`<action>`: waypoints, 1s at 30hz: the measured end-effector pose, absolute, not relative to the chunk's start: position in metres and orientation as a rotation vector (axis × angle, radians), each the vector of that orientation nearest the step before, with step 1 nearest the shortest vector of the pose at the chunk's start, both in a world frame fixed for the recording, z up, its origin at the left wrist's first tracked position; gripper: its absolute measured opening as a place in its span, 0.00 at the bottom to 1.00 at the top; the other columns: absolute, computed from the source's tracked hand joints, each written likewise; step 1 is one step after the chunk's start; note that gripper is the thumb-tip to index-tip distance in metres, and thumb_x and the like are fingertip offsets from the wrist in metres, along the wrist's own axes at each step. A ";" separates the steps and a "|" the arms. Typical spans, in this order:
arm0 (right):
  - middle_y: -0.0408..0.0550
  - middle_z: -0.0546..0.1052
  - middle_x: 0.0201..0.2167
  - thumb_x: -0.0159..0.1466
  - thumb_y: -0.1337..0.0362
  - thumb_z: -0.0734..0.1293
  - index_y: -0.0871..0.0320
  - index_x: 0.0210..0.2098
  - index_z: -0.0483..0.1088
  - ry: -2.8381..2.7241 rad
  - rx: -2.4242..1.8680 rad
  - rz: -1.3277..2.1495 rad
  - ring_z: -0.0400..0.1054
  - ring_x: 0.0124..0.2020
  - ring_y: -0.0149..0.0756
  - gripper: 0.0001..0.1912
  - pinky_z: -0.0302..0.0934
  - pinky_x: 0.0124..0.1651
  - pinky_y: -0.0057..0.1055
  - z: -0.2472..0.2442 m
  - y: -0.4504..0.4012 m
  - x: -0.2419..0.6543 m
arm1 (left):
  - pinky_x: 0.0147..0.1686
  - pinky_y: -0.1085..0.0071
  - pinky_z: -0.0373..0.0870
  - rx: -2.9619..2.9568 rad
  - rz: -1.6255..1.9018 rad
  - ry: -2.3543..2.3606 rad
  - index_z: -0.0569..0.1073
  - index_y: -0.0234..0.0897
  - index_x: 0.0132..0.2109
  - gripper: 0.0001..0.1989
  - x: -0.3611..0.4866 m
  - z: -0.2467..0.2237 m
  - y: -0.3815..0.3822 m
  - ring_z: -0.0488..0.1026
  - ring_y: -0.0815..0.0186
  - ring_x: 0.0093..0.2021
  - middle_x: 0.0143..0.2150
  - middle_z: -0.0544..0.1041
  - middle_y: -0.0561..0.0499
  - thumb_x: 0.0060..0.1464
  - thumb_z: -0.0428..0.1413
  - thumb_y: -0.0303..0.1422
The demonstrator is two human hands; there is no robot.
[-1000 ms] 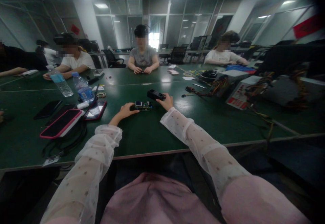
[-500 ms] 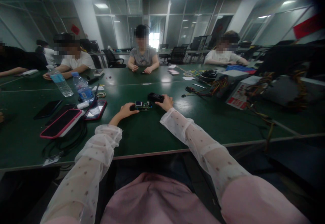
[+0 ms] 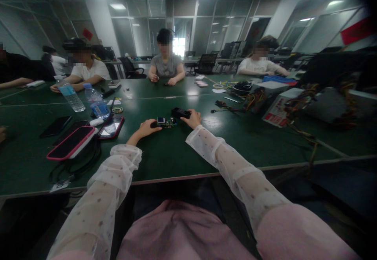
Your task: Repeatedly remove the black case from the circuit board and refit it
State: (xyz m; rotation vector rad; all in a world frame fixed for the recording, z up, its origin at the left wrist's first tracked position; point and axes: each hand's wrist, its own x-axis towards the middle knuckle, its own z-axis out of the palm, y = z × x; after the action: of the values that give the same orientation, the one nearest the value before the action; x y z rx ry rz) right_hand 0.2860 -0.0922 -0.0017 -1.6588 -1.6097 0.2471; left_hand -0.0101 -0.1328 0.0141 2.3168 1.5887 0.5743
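My left hand is closed around the left end of a small green circuit board, which carries a little screen and several components. Just right of the board, my right hand grips a black plastic casing by its right end, thumb at the near side. The two things lie close together, low over the green table; whether they touch it I cannot tell. Sheer white dotted sleeves cover both my forearms.
To the left are phones, including one in a pink-edged case, and two water bottles. Wired power supply boxes stand at right. Cables lie farther back. Across the table sits a person in grey, others beside.
My hands, the board and the casing stay where they were. The person opposite has raised one hand slightly.
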 end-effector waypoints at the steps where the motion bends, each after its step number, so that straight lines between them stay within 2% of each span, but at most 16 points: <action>1: 0.56 0.72 0.49 0.51 0.52 0.75 0.54 0.51 0.64 -1.609 -1.665 0.244 0.56 0.57 0.57 0.31 0.53 0.56 0.53 -0.002 -0.092 0.286 | 0.59 0.57 0.61 2.313 0.572 1.594 0.69 0.40 0.58 0.32 -0.010 0.014 -0.133 0.67 0.53 0.60 0.60 0.71 0.44 0.53 0.55 0.55; 11: 0.56 0.72 0.51 0.52 0.53 0.74 0.55 0.51 0.64 -1.616 -1.691 0.252 0.56 0.57 0.57 0.31 0.54 0.56 0.52 0.001 -0.094 0.285 | 0.59 0.57 0.62 2.304 0.574 1.596 0.70 0.42 0.57 0.31 -0.010 0.015 -0.134 0.68 0.53 0.59 0.60 0.72 0.46 0.53 0.54 0.56; 30: 0.56 0.74 0.48 0.53 0.55 0.74 0.55 0.50 0.65 -1.615 -1.697 0.235 0.60 0.55 0.57 0.28 0.57 0.54 0.52 0.001 -0.095 0.286 | 0.59 0.58 0.62 2.313 0.586 1.579 0.70 0.40 0.57 0.32 -0.011 0.015 -0.132 0.68 0.54 0.59 0.59 0.72 0.45 0.53 0.54 0.56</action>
State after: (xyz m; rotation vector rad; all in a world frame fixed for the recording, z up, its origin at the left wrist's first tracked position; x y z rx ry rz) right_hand 0.2855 -0.0949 0.0014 -1.6974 -1.6151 0.2347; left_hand -0.0106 -0.1325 0.0147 2.3128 1.5791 0.5860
